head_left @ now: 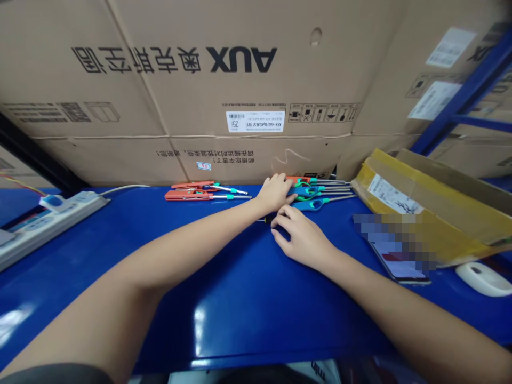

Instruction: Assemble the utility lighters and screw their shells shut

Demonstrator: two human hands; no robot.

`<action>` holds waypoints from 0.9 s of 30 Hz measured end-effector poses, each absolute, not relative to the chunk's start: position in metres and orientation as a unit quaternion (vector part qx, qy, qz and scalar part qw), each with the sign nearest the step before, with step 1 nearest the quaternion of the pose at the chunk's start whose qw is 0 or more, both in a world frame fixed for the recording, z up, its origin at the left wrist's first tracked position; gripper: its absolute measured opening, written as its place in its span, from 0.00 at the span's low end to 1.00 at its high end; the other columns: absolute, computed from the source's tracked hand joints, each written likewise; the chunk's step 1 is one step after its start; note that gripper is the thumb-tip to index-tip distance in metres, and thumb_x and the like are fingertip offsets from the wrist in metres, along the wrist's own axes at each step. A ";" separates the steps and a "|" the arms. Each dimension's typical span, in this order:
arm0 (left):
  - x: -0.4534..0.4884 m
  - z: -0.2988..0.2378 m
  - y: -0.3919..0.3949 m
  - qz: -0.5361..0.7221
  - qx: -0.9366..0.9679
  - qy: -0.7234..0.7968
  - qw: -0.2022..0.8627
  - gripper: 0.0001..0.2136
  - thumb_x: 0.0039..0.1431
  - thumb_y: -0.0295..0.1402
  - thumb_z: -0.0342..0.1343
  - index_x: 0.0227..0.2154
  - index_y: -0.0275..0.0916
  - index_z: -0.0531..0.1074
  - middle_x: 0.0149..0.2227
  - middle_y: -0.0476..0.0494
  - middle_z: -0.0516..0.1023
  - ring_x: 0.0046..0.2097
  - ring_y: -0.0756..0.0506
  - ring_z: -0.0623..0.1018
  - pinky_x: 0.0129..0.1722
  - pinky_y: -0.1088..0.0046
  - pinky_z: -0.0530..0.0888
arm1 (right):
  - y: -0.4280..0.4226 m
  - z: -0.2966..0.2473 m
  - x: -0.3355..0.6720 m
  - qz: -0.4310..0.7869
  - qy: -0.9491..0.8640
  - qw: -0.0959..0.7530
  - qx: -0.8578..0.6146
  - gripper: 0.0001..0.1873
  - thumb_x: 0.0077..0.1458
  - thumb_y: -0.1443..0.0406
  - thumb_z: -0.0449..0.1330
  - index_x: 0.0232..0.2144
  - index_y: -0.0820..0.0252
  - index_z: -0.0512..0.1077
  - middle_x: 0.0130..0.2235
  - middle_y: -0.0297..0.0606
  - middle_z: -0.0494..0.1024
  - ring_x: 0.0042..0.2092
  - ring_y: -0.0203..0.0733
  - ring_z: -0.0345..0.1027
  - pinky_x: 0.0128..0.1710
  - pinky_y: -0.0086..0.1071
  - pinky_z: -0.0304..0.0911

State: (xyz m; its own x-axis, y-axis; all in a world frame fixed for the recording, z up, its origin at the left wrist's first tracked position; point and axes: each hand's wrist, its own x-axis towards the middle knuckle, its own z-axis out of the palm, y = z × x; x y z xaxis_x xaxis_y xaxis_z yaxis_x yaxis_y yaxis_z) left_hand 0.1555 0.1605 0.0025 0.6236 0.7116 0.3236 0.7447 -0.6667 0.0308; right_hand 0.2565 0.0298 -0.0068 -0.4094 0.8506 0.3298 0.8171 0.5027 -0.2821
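Note:
My left hand (pixel 275 193) is closed over the handle ends of a bunch of long-nosed gas lighters. A blue lighter (pixel 310 205) lies at its thumb side, and an orange one (pixel 296 180) pokes out beyond the fingers. Their metal tubes point right. Just below it, my right hand (pixel 302 234) is held above the table with fingers bent and the thumb apart. Near its fingertips lies a small dark item with a yellow end (pixel 263 220), too small to make out. Several orange lighters (pixel 189 195) lie to the left, tubes pointing right.
Large cardboard boxes (pixel 180 96) stand along the back of the blue table (pixel 240 309). To the right are an open carton with yellow tape (pixel 432 224), a phone (pixel 400 261) and a white mouse (pixel 484 279). A power strip (pixel 52 224) sits on the left.

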 end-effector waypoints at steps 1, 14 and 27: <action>0.153 0.004 0.161 -0.160 -0.899 -0.404 0.052 0.17 0.67 0.39 0.57 0.55 0.36 0.70 0.55 0.38 0.74 0.51 0.41 0.77 0.50 0.56 0.78 | 0.030 -0.007 0.257 0.039 -0.838 0.218 -0.498 0.08 0.62 0.67 0.57 0.41 0.60 0.75 0.46 0.44 0.72 0.47 0.46 0.70 0.48 0.40 0.68; 0.012 0.039 0.158 -0.181 -0.870 -0.455 0.056 0.14 0.63 0.38 0.53 0.47 0.39 0.74 0.49 0.37 0.75 0.54 0.36 0.73 0.55 0.55 0.71 | 0.027 -0.007 0.257 0.043 -0.831 0.205 -0.515 0.15 0.63 0.65 0.56 0.51 0.59 0.72 0.51 0.45 0.69 0.43 0.44 0.72 0.39 0.38 0.71; -0.117 0.014 0.155 -0.099 -0.871 -0.480 0.017 0.20 0.59 0.49 0.54 0.45 0.38 0.76 0.46 0.35 0.76 0.47 0.36 0.74 0.51 0.55 0.71 | 0.022 -0.004 0.250 0.025 -0.827 0.165 -0.537 0.18 0.65 0.64 0.54 0.56 0.57 0.70 0.59 0.46 0.67 0.48 0.46 0.73 0.40 0.36 0.70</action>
State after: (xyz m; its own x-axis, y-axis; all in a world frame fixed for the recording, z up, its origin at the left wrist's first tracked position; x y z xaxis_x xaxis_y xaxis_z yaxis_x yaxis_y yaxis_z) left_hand -0.1174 0.1545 0.0142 0.5194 0.8333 0.1892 0.8401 -0.5385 0.0656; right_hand 0.2501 0.0223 -0.0036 -0.3688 0.8967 0.2450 0.8800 0.4217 -0.2188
